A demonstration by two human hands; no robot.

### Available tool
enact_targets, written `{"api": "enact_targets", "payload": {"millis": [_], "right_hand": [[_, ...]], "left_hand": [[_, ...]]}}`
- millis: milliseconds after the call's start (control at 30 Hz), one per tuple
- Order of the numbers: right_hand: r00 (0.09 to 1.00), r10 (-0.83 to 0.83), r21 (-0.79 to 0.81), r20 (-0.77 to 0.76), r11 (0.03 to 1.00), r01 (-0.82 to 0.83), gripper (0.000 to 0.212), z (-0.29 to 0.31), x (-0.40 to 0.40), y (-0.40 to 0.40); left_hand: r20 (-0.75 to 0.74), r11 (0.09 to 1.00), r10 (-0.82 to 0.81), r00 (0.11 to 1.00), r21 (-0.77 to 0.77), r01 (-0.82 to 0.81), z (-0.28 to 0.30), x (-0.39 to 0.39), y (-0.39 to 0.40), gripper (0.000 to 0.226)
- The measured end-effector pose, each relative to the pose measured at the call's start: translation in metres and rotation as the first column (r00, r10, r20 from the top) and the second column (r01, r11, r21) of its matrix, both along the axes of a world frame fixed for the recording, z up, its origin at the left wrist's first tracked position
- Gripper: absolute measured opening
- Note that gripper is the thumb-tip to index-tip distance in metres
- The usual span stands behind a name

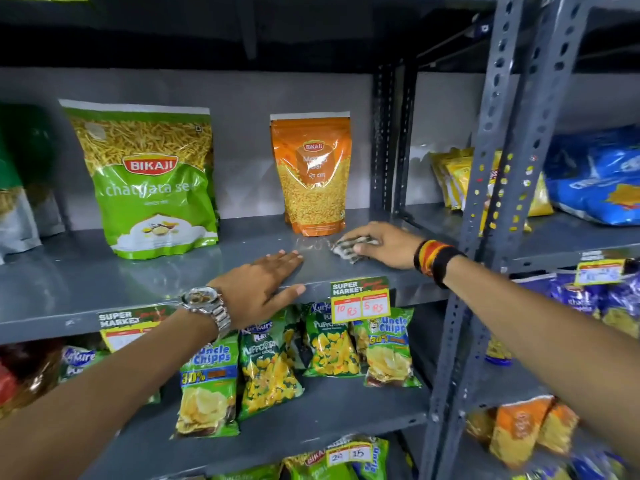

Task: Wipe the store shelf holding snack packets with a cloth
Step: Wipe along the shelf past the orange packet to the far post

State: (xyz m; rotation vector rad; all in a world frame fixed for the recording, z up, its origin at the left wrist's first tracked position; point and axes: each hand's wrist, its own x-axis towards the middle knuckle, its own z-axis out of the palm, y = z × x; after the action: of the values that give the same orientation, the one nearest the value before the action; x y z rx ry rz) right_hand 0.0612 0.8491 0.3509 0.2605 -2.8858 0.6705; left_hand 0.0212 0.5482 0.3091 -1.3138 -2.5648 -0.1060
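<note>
On the grey metal shelf (86, 275), the right hand (381, 244) presses a small crumpled checked cloth (349, 248) in front of the orange Bikaji pouch (311, 174). The left hand (263, 285) lies flat, fingers together, at the shelf edge, near the green Bikaji sev packet (152, 181).

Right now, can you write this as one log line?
step: wiping | right hand: pressing cloth on shelf | left hand: flat on shelf edge

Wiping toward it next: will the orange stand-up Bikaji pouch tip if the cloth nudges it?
The orange stand-up pouch is tall on a narrow base, so it probably topples easily. Its glossy film likely slides on the smooth grey metal shelf. It looks light.
</note>
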Motion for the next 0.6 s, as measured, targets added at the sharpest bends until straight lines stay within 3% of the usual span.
{"api": "enact_targets", "payload": {"millis": [133, 233, 333, 433, 500, 600], "right_hand": [[0.966, 0.215, -0.131, 0.141, 0.972, -0.197, 0.032, 0.017, 0.05, 0.009], [0.998, 0.057, -0.17, 0.001, 0.984, -0.056, 0.031, 0.023, 0.035, 0.029], [0.997, -0.081, -0.127, -0.005, 0.989, 0.08, 0.028, 0.004, 0.02, 0.03], [0.987, -0.129, 0.013, -0.097, 0.991, 0.131, 0.028, -0.007, 0.038, 0.014], [0.999, -0.03, 0.007, -0.027, 1.0, 0.03, 0.028, -0.004, 0.062, 0.006], [0.986, 0.16, -0.223, 0.04, 0.964, -0.147, 0.03, 0.009, 0.079, 0.01]], "left_hand": [[-0.005, 1.0, 0.017, 1.0, -0.002, -0.017, 0.002, 0.0, 0.001, 0.093], [0.006, 0.999, 0.03, 1.0, -0.015, -0.03, 0.004, 0.001, 0.002, 0.095], [0.024, 0.998, 0.053, 0.998, -0.019, -0.053, 0.005, 0.004, 0.002, 0.093], [0.032, 0.997, 0.071, 0.997, -0.029, -0.07, 0.007, 0.012, 0.004, 0.086], [0.035, 0.996, 0.083, 0.996, -0.04, -0.081, 0.009, 0.016, 0.006, 0.081], [0.006, 0.996, 0.07, 0.997, -0.062, -0.07, 0.012, 0.017, 0.012, 0.081]]}}
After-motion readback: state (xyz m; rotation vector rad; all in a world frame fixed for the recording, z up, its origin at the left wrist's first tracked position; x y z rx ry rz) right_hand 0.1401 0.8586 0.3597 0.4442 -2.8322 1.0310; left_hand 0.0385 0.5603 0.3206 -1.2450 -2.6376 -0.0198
